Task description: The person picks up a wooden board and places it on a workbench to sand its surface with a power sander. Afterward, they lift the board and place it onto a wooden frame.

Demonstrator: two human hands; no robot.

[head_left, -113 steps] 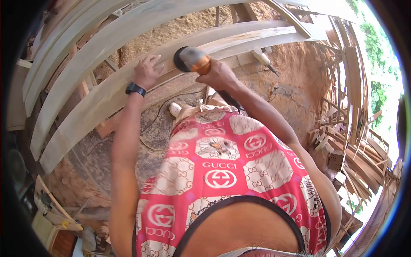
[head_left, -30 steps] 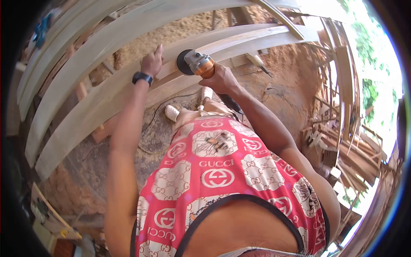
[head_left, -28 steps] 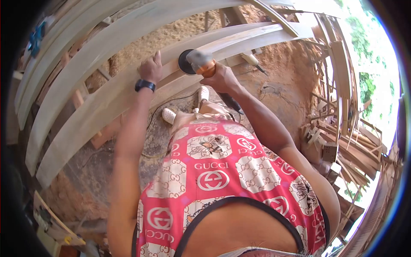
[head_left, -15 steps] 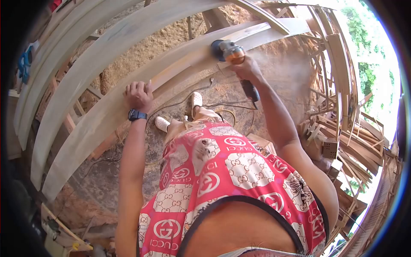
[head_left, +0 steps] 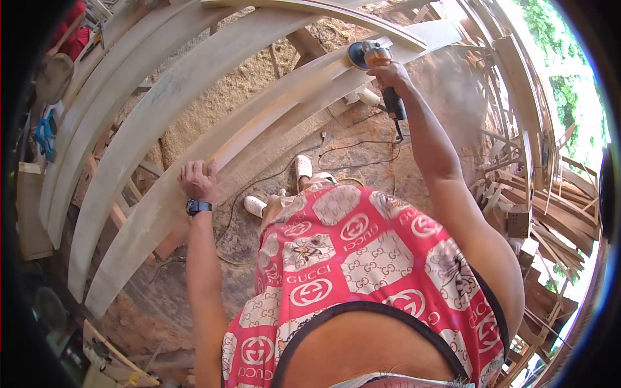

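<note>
My right hand (head_left: 391,76) grips an orange and grey angle grinder (head_left: 370,55), whose disc presses on the upper right part of a long pale wooden plank (head_left: 259,129). Fine dust hangs in the air beside the tool. The grinder's black cord (head_left: 362,143) trails down to the ground. My left hand (head_left: 199,180), with a black watch on the wrist, rests flat on the lower left stretch of the same plank.
More long planks (head_left: 162,84) lie parallel behind the one I work on, over wooden supports. Sawdust covers the ground (head_left: 362,161). A heap of offcut wood (head_left: 550,194) is stacked at the right. A second power tool (head_left: 367,98) lies under the plank. My white shoes (head_left: 303,169) stand below.
My right hand has run the grinder along the plank toward its far right end. My left hand has slid down the plank to the left. Dust now drifts near the tool.
</note>
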